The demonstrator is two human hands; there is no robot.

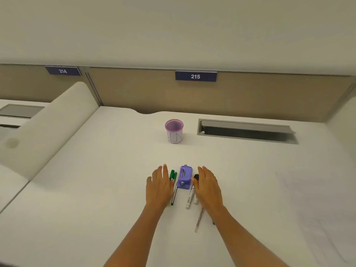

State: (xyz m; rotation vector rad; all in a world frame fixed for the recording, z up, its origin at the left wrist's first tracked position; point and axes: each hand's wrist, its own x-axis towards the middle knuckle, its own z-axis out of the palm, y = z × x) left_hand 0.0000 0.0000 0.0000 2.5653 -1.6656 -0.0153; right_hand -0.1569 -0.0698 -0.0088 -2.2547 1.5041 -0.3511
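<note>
left hand (159, 187), right hand (208, 186), fingers (163, 171) straight, holding nothing, purple punch (185, 178) between, white desk (96, 189), beige partition (144, 89)

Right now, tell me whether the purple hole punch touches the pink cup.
Apart. The head view shows bare desk between the purple hole punch and the pink cup.

Left hand (159, 186) and right hand (208, 186) lie palm-down, side by side, forearms extended forward. Fingers straight, held together, gripping nothing.

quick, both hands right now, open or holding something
Left hand: open, fingers straight, holding nothing, by the green-capped pens.
Right hand: open, fingers straight, holding nothing, by the white plastic markers.
</note>
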